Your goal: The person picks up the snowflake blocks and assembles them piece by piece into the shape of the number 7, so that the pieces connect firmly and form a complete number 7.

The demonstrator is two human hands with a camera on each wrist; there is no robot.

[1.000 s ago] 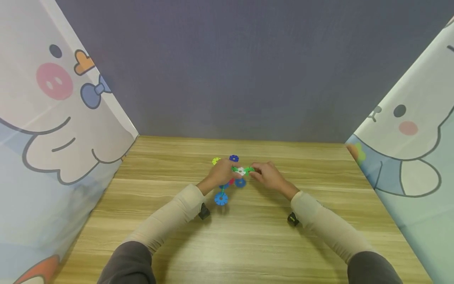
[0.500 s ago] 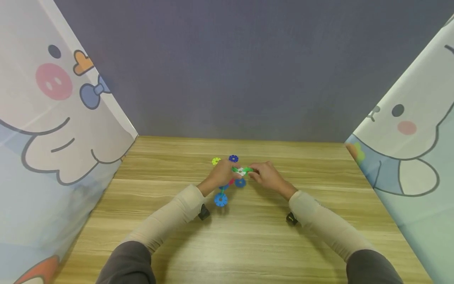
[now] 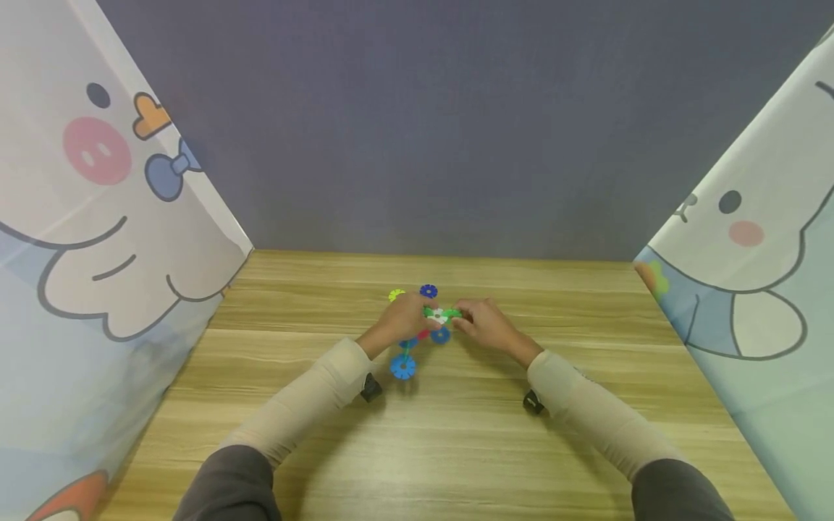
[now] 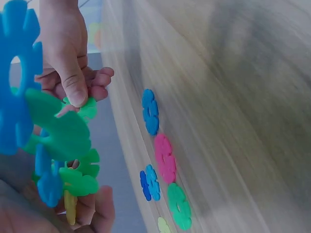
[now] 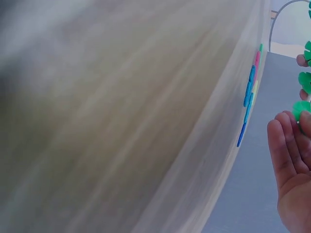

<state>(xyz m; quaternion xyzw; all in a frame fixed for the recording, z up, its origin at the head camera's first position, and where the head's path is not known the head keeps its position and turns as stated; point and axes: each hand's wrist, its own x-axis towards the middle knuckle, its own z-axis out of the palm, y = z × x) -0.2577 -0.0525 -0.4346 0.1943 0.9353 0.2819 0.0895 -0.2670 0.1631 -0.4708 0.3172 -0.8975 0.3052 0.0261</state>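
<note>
In the head view my left hand point(image 3: 401, 319) grips a cluster of joined plastic snowflake discs. A blue snowflake disc point(image 3: 402, 367) hangs off the cluster's near end, and a white snowflake disc point(image 3: 438, 316) shows by the fingertips. My right hand point(image 3: 487, 323) pinches a green snowflake disc point(image 3: 451, 314) right at the white one's edge. From the left wrist, a large green snowflake disc point(image 4: 65, 138) is slotted into a blue one, with more green, blue and yellow pieces behind. The right wrist view has the right thumb on its green disc point(image 5: 300, 110); the other fingers extend beside it.
Loose snowflake discs lie on the wooden table point(image 3: 417, 449) beneath the hands: a blue disc point(image 4: 150, 112), a pink disc point(image 4: 165, 158), a green disc point(image 4: 179, 206), a dark blue disc point(image 3: 428, 291) and a yellow disc point(image 3: 396, 295). A grey panel point(image 3: 417, 130) stands at the back.
Both hands have shifted slightly left together with the cluster. The green disc in the right hand has tilted and looks narrower than a second ago. The loose discs stay put.
</note>
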